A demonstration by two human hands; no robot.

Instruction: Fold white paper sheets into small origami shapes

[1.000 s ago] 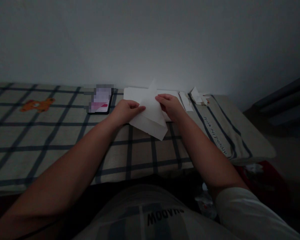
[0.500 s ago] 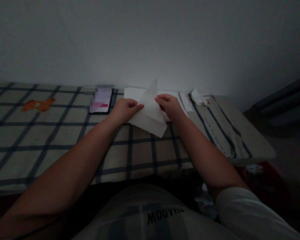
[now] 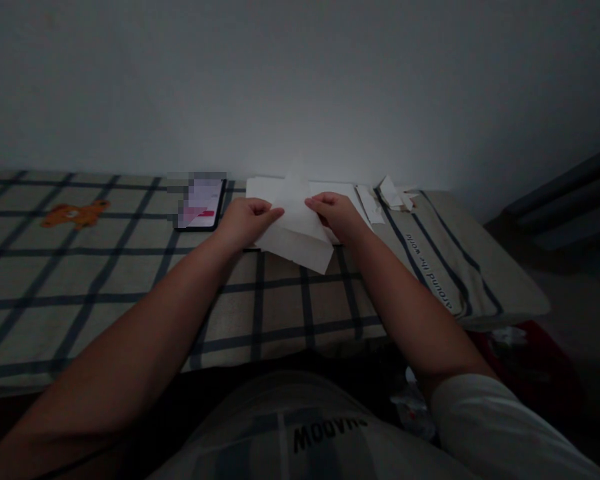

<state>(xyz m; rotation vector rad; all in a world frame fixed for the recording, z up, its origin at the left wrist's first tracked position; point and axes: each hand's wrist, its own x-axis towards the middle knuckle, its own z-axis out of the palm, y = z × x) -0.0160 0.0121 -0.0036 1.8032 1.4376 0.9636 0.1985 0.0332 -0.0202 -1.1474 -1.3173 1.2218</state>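
Both of my hands hold one white sheet of paper point(image 3: 300, 237) just above a checked cloth-covered table point(image 3: 130, 280). My left hand point(image 3: 245, 220) pinches its left edge with thumb and fingers closed. My right hand point(image 3: 337, 215) pinches the upper right edge. The sheet is partly folded, and its lower corner points toward me. More white paper point(image 3: 265, 188) lies flat behind it, against the wall.
A phone point(image 3: 200, 203) with a lit screen lies left of the hands. Small folded paper pieces point(image 3: 387, 195) sit at the back right. An orange bear print point(image 3: 73, 215) marks the cloth at the left. The table's right edge point(image 3: 525, 293) drops to a dark floor.
The upright tip of the paper has come down flatter toward the table. Both hands stay pinched on the sheet, shifted slightly left.
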